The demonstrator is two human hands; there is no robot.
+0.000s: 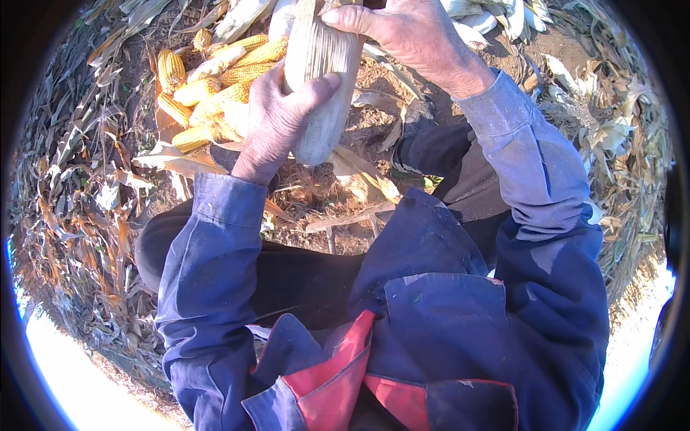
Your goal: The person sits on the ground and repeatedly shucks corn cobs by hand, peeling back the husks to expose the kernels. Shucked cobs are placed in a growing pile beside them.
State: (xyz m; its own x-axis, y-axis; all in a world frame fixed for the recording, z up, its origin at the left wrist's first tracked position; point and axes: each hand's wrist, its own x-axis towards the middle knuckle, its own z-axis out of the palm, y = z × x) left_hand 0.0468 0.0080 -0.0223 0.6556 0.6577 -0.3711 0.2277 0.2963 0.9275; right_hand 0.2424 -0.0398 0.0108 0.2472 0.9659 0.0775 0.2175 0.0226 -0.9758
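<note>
An ear of corn (330,118) in its pale dry husk is held up between my two hands. My left hand (285,105) wraps around its lower half, with the thumb lying across the front. At its upper end, near the top edge of the view, my right hand (415,40) grips the husk between thumb and fingers. The fingers of both hands are partly hidden. Behind and left of my left hand lies a heap of husked yellow corn cobs (210,97) on the ground.
Unhusked ears (480,19) lie at the upper right. Dry corn stalks and leaves (81,178) cover the ground at the left, and more husks (609,129) lie at the right. Loose husk (361,172) is below the held ear. My shoe (426,143) rests on the soil.
</note>
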